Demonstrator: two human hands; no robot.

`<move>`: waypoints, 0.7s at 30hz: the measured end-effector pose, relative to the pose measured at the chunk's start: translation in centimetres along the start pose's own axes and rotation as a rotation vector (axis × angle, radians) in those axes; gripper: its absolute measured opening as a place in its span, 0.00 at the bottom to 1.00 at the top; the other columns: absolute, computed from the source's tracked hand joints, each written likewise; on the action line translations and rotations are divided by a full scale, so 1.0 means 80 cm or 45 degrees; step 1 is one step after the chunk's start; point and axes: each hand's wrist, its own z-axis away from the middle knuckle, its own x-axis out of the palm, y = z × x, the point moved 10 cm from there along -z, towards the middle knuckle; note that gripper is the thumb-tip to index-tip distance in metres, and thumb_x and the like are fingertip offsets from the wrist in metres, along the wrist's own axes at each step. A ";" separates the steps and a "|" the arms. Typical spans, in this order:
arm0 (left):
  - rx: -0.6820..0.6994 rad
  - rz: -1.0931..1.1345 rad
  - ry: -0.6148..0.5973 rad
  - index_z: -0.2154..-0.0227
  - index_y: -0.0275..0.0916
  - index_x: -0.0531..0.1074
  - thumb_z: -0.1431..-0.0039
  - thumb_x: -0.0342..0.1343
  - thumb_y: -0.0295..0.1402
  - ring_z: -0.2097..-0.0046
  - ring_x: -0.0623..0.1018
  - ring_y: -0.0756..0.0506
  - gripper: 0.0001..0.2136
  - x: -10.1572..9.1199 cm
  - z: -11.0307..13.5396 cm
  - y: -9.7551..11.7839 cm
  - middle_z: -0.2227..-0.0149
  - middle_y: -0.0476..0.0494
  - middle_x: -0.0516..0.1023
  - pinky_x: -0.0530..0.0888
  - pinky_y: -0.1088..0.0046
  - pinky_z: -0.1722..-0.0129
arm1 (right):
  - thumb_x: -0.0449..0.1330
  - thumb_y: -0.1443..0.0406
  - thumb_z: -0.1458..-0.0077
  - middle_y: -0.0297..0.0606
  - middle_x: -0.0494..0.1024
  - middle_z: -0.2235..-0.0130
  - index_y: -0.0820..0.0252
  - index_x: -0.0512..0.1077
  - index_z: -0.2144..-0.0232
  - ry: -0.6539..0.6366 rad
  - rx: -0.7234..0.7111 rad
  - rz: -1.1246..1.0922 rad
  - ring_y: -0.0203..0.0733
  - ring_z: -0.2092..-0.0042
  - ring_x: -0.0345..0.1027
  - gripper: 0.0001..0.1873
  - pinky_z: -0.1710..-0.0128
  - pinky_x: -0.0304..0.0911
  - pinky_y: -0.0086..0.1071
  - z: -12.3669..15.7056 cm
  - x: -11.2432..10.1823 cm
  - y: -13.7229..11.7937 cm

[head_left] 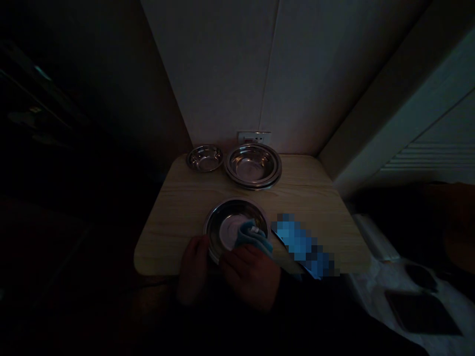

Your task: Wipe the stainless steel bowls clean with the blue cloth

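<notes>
A steel bowl (pixel 222 217) sits at the near edge of a small wooden table (pixel 178 207). My left hand (pixel 193 269) grips the bowl's near left rim, fingers curled round it. My right hand (pixel 252 274) is closed on a blue cloth (pixel 250 235) that rests inside the bowl on its right side. The room is very dark and the fingers show only in outline.
At the back of the table stand a small steel bowl (pixel 205 158) and a stack of larger steel bowls (pixel 253 165), below a wall socket (pixel 254 137). A blurred blue patch (pixel 302 244) lies right of the near bowl. A bed with dark flat objects (pixel 423 306) lies at right.
</notes>
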 end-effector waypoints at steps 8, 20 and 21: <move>-0.111 0.009 -0.072 0.74 0.39 0.67 0.52 0.52 0.48 0.73 0.69 0.49 0.16 0.015 -0.005 0.000 0.76 0.50 0.71 0.65 0.74 0.75 | 0.49 0.71 0.40 0.37 0.75 0.71 0.63 0.71 0.70 0.046 -0.151 0.023 0.37 0.67 0.66 0.12 0.65 0.60 0.33 0.018 -0.024 0.012; -0.074 -0.058 -0.077 0.77 0.38 0.69 0.55 0.55 0.50 0.73 0.69 0.48 0.17 0.012 -0.016 0.010 0.77 0.49 0.72 0.66 0.73 0.73 | 0.49 0.72 0.40 0.40 0.77 0.66 0.65 0.71 0.64 0.114 -0.167 0.001 0.38 0.63 0.68 0.10 0.61 0.62 0.34 0.028 -0.029 0.008; -0.085 -0.050 -0.069 0.76 0.38 0.70 0.55 0.55 0.49 0.72 0.69 0.47 0.17 0.014 -0.015 0.010 0.77 0.49 0.72 0.66 0.73 0.73 | 0.50 0.72 0.40 0.40 0.77 0.66 0.65 0.71 0.64 0.125 -0.174 0.002 0.38 0.63 0.68 0.10 0.60 0.62 0.35 0.031 -0.032 0.011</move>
